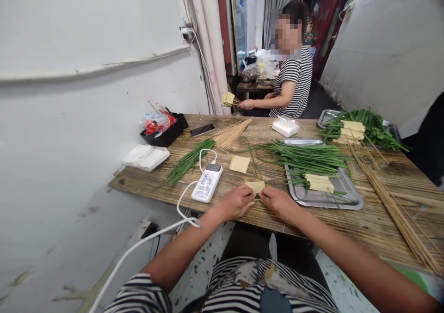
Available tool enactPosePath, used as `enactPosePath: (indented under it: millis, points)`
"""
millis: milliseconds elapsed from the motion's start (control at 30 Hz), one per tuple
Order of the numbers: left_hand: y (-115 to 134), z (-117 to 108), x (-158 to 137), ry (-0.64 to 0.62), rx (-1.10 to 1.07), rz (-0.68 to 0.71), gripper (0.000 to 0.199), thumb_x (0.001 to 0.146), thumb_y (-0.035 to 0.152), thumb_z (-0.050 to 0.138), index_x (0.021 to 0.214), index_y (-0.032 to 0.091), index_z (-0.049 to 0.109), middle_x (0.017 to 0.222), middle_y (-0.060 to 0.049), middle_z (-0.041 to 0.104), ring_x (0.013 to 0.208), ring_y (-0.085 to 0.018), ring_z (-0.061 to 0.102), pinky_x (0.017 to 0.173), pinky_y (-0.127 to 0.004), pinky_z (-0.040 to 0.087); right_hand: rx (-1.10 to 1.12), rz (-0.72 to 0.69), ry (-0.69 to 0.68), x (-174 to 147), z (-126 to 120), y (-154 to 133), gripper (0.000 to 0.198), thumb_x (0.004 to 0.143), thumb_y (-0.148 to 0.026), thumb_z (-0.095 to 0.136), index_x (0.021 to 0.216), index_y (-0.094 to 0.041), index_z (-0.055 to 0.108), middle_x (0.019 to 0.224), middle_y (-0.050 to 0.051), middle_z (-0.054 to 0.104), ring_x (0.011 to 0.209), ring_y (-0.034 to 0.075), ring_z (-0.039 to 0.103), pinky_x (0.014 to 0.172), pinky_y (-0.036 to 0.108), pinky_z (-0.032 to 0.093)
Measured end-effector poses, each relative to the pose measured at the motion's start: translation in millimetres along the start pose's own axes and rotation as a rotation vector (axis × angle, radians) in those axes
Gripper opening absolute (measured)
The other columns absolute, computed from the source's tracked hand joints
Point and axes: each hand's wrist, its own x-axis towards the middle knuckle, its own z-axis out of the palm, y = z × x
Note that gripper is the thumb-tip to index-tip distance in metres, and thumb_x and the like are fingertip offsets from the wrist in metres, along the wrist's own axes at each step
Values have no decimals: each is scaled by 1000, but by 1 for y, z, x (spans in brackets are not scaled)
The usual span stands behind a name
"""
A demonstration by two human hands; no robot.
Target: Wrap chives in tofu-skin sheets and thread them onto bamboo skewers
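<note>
Near the table's front edge, my left hand and my right hand pinch the two near corners of a thin, pale yellow tofu sheet. A bit of green shows under its near edge, between my fingers. Just beyond lies a small stack of square tofu sheets. To the right, a metal tray carries long green chives and several skewered tofu rolls. Another bunch of chives lies to the left, beside a fan of wooden skewers.
A white power bank with a cable stands left of my hands. Farther back are a phone, a black box, napkins and a white pack. Long skewers lie right. Behind the table, a person holds skewered rolls.
</note>
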Motion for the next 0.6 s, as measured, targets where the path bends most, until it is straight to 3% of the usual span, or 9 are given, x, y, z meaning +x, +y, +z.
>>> enactPosePath:
  millis: [100,200,367,600]
  points:
    - [1,2,-1,39,-45,-26,25,92,32,50,101,12,61,93,-10,60,89,-20,51,81,-32,45,69,14,-14,2,0,4,31,97,-24,35,79,-17,59,80,4,55,72,14,47,65,25,36]
    - [0,8,-2,148,-119,-93,21,93,24,46,95,14,65,89,-8,62,85,-17,52,78,-30,45,155,54,3,3,-1,6,32,97,-25,36,77,-17,60,80,4,55,72,13,49,65,24,37]
    - [0,15,-1,301,-232,-201,17,88,26,57,86,18,71,83,-5,65,80,-16,55,75,-31,43,172,30,60,0,-3,5,26,94,-26,42,80,-17,61,81,6,56,75,15,50,66,26,38]
    - [8,10,-7,292,-443,-353,19,86,31,60,75,21,73,78,-2,71,74,-15,61,75,-31,45,441,68,151,-7,4,-3,29,93,-27,45,78,-17,68,78,6,59,73,15,53,66,26,40]
